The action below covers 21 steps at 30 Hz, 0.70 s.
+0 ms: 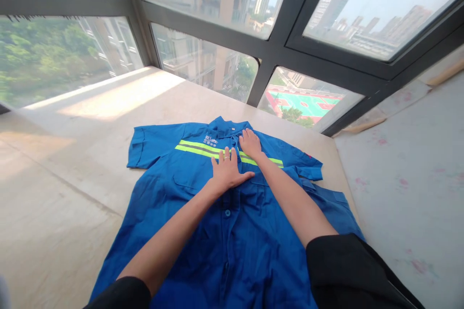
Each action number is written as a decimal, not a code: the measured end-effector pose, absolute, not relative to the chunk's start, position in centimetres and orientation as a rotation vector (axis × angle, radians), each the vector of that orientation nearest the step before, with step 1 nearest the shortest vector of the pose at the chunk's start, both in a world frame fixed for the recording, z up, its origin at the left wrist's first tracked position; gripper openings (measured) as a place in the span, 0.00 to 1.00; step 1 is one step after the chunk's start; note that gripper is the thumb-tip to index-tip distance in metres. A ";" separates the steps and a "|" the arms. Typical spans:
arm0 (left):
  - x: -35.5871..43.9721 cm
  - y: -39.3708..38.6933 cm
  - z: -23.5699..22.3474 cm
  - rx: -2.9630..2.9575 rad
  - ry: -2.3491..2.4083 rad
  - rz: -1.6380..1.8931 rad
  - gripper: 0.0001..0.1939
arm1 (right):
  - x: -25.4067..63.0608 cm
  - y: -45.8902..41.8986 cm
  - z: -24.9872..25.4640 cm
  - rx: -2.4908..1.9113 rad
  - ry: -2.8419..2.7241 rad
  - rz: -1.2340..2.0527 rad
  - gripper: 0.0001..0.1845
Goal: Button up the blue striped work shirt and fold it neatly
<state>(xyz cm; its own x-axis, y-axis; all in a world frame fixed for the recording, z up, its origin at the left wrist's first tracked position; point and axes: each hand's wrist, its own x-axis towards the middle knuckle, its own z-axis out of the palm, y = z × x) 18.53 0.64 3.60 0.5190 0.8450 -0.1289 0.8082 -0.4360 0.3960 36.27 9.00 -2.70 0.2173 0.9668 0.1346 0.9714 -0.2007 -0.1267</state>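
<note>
By the corner windows: a pale, smooth ledge (54, 212) spreads from the left, under grey metal window frames (277, 53), with sunlight across it.
On the ledge: a bright blue cloth work shirt (250, 231) lies front up, collar toward the glass, its lower part running out of view.
Left-side sleeve: a short blue sleeve (157, 147) reaches out over the ledge; its folded-looking edge would make an easy place to take hold.
Chest: a white printed emblem (210, 140) sits above a yellow-green and grey reflective stripe (195, 148).
Left hand: the left hand (227, 173), a ring on one finger, rests palm down with fingers spread and thumb out on the chest; it appears to grip nothing.
Front opening: a round blue button (227, 213) shows below that hand.
Right hand: the right hand (251, 144) lies over the opening just below the blue pointed collar (235, 128), fingers close together and slightly bent; whether they pinch cloth, I cannot tell.
Feel: the cloth looks light, soft and prone to creasing, not fragile; shoulder seams and the firmer collar should give the surest hold.
Right edge: more blue cloth (333, 203) lies below the other sleeve, near a pale flowered wall (409, 193).
</note>
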 end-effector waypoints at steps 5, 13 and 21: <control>17.7 -4.9 5.2 2.391 1.471 0.167 0.36 | 36.8 10.0 -2.2 -2.434 -1.853 0.292 0.33; 12.9 -8.9 4.7 1.999 1.678 0.324 0.15 | 37.7 11.2 -1.9 -2.458 -1.824 0.369 0.34; 14.3 -8.8 4.5 2.219 1.596 0.447 0.28 | 38.6 12.0 -2.3 -2.448 -1.785 0.272 0.34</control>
